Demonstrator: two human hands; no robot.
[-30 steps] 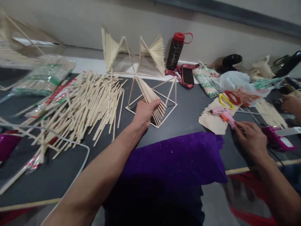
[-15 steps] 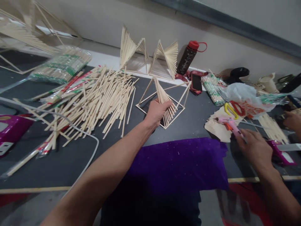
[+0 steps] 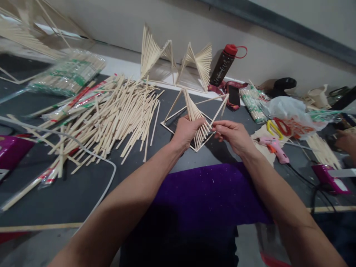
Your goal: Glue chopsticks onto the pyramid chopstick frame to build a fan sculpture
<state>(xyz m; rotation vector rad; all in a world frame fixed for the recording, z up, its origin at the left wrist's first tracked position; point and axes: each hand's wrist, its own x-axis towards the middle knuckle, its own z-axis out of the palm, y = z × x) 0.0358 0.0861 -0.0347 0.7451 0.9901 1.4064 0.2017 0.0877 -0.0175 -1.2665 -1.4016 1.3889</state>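
A wooden stick frame with a twisted fan of sticks stands on the dark table before me. My left hand is closed on the left side of the fan, thumb across the sticks. My right hand is at the fan's lower right, fingertips pinched near the stick ends; whatever lies between them is too small to make out. To the right, a pink glue gun lies on a torn piece of cardboard. A large heap of loose sticks spreads out left of the frame.
Two finished-looking stick models stand by the wall beside a dark bottle. A phone, yellow scissors and a plastic bag lie at right. Purple cloth covers the front edge. Another person's hand shows far right.
My right hand has let go of the pink glue gun and moved left to the stick frame. The glue gun now rests on the cardboard. My left hand keeps its hold.
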